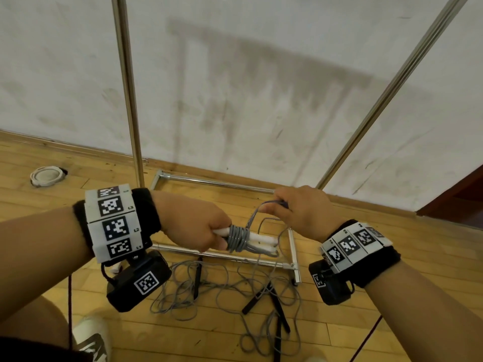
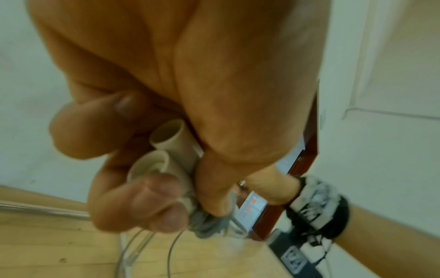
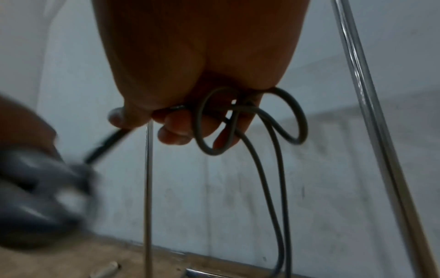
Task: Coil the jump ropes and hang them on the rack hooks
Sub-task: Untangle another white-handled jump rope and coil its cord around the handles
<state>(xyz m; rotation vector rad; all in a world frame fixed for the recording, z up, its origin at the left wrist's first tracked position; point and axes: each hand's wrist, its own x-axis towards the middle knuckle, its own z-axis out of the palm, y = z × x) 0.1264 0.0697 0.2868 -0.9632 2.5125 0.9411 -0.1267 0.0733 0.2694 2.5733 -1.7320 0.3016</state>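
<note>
My left hand (image 1: 203,232) grips two white jump-rope handles (image 1: 258,240) side by side; their hollow ends (image 2: 166,139) show in the left wrist view. Grey rope (image 1: 236,237) is wound in several turns around the handles. My right hand (image 1: 295,209) holds the free part of that grey rope (image 3: 252,120) in loops in its curled fingers, a little above and right of the handles. More grey rope hangs from it toward the floor. The metal rack (image 1: 128,95) stands behind both hands; no hooks are in view.
Tangled grey rope (image 1: 206,288) with black handles (image 1: 277,307) lies on the wooden floor below my hands. The rack's base bars (image 1: 294,254) frame the floor ahead. A white round fitting (image 1: 47,176) sits at the left. My shoe (image 1: 91,335) is at the bottom.
</note>
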